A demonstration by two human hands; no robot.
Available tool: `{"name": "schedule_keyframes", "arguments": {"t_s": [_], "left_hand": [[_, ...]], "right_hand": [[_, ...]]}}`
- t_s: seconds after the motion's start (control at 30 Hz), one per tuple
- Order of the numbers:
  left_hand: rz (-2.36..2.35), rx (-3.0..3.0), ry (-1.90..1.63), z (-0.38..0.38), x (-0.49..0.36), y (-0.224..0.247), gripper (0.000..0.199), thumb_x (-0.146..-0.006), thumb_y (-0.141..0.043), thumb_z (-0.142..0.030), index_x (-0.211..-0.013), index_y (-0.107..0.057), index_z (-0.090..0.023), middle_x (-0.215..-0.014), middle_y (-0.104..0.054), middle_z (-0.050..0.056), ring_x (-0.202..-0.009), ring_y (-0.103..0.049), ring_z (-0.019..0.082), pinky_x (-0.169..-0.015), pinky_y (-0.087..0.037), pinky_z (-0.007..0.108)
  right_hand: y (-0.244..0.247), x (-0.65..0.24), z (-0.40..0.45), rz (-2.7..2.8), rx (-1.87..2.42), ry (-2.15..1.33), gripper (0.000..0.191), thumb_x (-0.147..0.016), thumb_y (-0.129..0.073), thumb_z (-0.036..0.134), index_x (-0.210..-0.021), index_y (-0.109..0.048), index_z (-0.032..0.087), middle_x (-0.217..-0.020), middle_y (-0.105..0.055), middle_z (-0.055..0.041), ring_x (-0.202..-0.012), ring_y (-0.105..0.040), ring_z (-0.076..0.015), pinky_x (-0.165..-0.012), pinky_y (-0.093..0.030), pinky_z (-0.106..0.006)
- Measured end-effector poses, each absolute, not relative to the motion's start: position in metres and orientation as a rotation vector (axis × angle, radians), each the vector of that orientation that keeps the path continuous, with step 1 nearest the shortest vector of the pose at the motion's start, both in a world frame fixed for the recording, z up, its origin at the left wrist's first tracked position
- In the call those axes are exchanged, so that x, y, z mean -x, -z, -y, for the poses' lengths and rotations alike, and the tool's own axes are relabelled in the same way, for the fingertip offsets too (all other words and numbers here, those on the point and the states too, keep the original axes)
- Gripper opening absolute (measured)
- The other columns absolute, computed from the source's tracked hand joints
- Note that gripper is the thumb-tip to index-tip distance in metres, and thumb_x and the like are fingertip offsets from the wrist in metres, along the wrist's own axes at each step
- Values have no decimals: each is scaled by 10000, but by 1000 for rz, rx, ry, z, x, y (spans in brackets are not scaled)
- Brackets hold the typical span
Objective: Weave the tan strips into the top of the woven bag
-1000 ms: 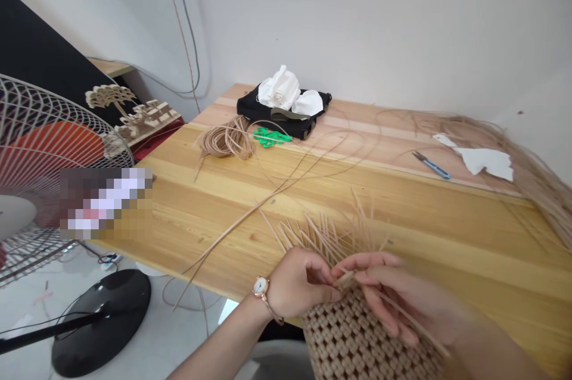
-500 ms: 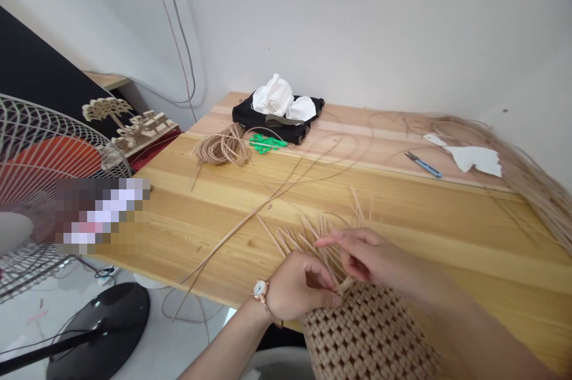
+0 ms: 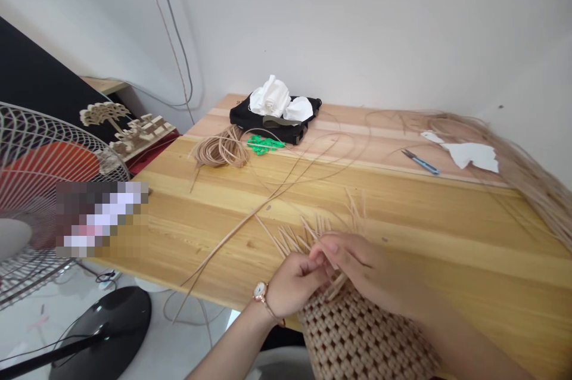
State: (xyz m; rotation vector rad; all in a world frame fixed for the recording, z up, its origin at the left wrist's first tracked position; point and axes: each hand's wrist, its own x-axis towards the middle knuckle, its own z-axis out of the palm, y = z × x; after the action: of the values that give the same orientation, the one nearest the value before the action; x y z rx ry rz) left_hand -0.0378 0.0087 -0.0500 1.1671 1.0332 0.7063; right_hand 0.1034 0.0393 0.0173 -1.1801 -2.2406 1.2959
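A tan woven basket piece [image 3: 357,332] with an open checked pattern rests at the table's near edge, its loose strand ends [image 3: 292,238] sticking up from the far rim. At that rim my left hand [image 3: 297,285], with a watch [image 3: 260,290] on the wrist, is closed, thumb and fingers pinching a strand. My right hand [image 3: 353,261] meets it from the right, fingertips pressed together on a thin strand [image 3: 319,243]. The fingers of both hands partly hide the rim.
A strand coil [image 3: 221,148], green netting [image 3: 264,145] and a black bag [image 3: 243,112] with white tissue [image 3: 270,97] lie at the back. Blue snips [image 3: 420,162], white paper [image 3: 473,155] and a strand bundle [image 3: 536,189] are right. A fan [image 3: 44,189] stands left.
My right hand has moved a little left and down, its fingers now closing on a strand beside my left hand. The view has shifted slightly.
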Motion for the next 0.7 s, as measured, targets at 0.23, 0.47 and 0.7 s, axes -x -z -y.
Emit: {"name": "schedule_keyframes", "arguments": {"t_s": [0.23,0.47,0.7], "left_hand": [[-1282,-1295,-728,-5,33,53,382,-724,-446,-358,-414,-344,-160,-426,-276,-55,-445,-273,63,-428,-218,195],[-1374,-1426,-762,-2,34,54,408,-766,-448,-316,-405,-343,-159,-422,-290,-55,-449,-308,72,-483,-274,204],[-1504,-1712,-807,8,29,55,366,-842,-402,-257,-490,-399,-157,-512,-434,-26,-563,-421,105,-656,-308,251]], "right_hand": [[0,-113,-32,2436,1520,-825,217,-799,-489,357,-674,-467,182,-631,-497,7,-585,-432,-128,-534,-279,-249],[-5,-118,-33,2307,1723,-986,200,-645,-646,351,-643,-571,164,-651,-572,-27,-629,-492,-156,-567,-335,-265],[-3,-121,-44,2071,1901,-1421,268,-556,-687,390,-661,-620,152,-611,-602,-29,-568,-508,-140,-487,-343,-231]]}}
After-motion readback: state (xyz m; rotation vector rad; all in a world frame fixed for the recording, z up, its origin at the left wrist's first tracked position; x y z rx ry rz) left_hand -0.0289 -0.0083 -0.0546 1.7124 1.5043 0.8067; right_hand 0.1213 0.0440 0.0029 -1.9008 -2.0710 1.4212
